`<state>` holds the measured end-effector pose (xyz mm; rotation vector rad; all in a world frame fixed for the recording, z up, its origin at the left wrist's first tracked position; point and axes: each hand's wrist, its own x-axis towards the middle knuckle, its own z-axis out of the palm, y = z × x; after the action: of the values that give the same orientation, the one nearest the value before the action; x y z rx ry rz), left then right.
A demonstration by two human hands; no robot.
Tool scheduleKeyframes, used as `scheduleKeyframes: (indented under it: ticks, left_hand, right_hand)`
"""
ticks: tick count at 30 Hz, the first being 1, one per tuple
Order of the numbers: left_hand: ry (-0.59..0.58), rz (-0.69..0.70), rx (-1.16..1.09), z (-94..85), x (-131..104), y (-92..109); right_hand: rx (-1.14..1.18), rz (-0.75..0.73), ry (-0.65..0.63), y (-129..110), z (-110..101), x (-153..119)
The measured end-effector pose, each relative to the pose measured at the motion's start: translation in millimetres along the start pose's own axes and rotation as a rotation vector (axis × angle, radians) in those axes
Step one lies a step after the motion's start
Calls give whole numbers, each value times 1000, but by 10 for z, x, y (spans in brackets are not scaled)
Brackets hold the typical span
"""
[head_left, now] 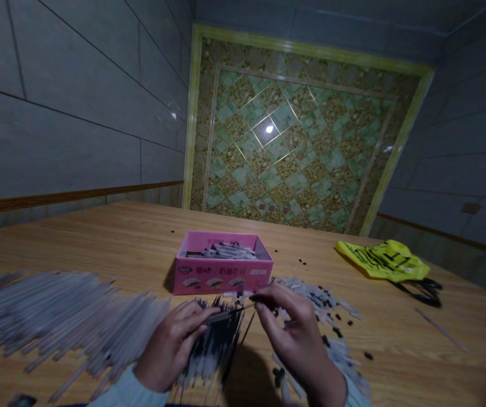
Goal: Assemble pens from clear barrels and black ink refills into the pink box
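Observation:
My left hand (173, 342) pinches a pale, see-through tube like a pen barrel (218, 317) between thumb and fingers. Facing it, my right hand (294, 328) is closed at the fingertips on a thin dark stick, like a pen refill (243, 308), whose tip is at the tube's end. Whether the tip is inside the tube I cannot tell. Beneath both hands lies a bundle of thin sticks (209, 353), dark at the far part and whitish nearer me. Just beyond them stands a pink open box (221, 281), holding pen-like sticks (228, 250).
A wide heap of clear tubes (56, 316) covers the left of the wooden table (141, 232). Small whitish pieces (315, 297) and black bits (368, 356) are scattered at right. Farther right lie a yellow bag (385, 260), a black strap (421, 293) and a lone stick (440, 329).

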<state>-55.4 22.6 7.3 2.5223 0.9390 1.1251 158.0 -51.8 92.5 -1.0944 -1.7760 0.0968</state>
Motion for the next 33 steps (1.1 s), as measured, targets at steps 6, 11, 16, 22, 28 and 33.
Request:
scheduleKeyframes:
  ticks: [6,11,16,22,28,33]
  left_hand:
    - [-56,-81,-133,57,-7,33]
    - [-40,-130,-129,56,-8,10]
    - [-34,-136,-93,57,3,3]
    - [-49,-146,-71,45,4,5]
    - [-13,-132,-63,47,-6,7]
    - [-55,-104,-58,46,-9,29]
  right_hand:
    - [-194,188,-20,418,-94,65]
    - [-784,391,-402,904,-216,-46]
    - [-794,427,-524,1031,-221,-176]
    - [-797,471,-553,1039,-150,-186]
    - [-663,483,-471,1019,-38,-215]
    - [-296,478,-370,840,290,-182]
